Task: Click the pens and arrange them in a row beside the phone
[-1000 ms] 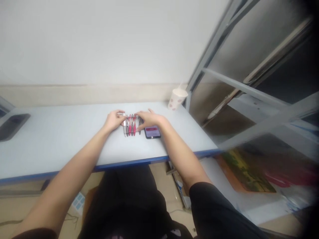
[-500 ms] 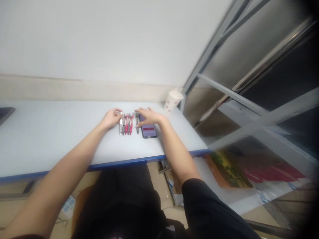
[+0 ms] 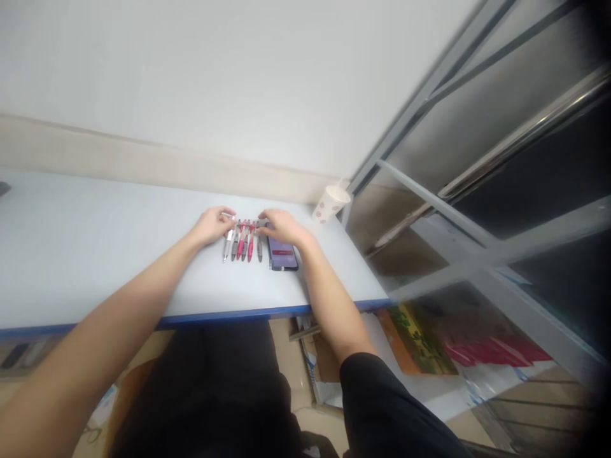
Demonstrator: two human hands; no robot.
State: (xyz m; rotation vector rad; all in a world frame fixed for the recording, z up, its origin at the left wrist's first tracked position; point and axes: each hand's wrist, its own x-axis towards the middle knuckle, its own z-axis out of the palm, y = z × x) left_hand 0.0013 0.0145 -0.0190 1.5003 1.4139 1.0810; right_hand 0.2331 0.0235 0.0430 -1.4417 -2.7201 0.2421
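Several click pens lie side by side in a row on the pale table (image 3: 124,235). At the row's left end is a white-and-silver pen (image 3: 228,247), its upper part pinched between the fingertips of my left hand (image 3: 214,226). Beside it lie dark pens and red pens (image 3: 251,249). My right hand (image 3: 280,226) is closed around the upper part of a black pen (image 3: 259,249) at the right end, thumb to the near side. A smartphone (image 3: 285,257) with a lit screen lies just right of that pen, its upper part covered by my right hand.
A white paper cup (image 3: 331,205) with a reddish pattern stands at the table's back right corner. A grey metal shelf frame (image 3: 429,203) rises along the right side. A low shelf there holds an orange-edged picture box (image 3: 415,337). The wall (image 3: 191,76) borders the table's back.
My right hand has closed its spread fingers on the black pen, which now lies nearer the row. The white pen tilts slightly more. The whole view has turned a little.
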